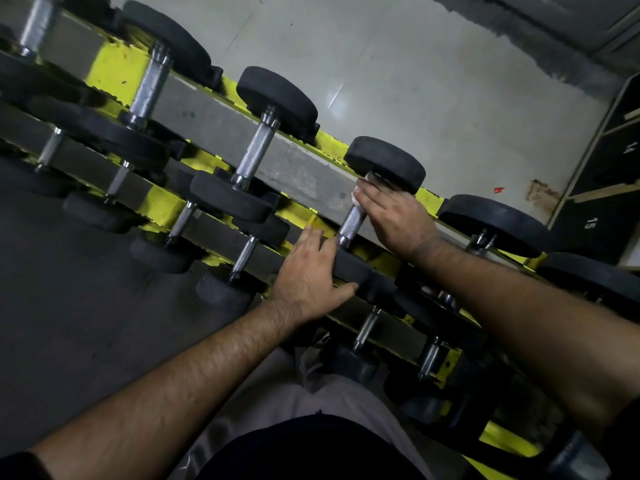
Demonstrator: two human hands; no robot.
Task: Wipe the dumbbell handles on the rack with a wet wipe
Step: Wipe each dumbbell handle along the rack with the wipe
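Looking down through the head camera, the yellow rack runs from the upper left to the lower right of the frame, with dumbbells lying across its rails. Right of centre, the right hand curls its fingers round the upper end of one dumbbell handle, pressing a white wet wipe against the metal just under the far black head. The left hand grips the near head of the same dumbbell, thumb along its lower edge, apparently to steady it.

By my judgement the wipe sits at the top of this handle, with the knurled stretch below it not yet covered. Whether the handles toward the upper left, such as the one at centre top, are already clean cannot be told; none looks visibly wet. Several handles at lower right are also on the rack, so much of the job seems left.
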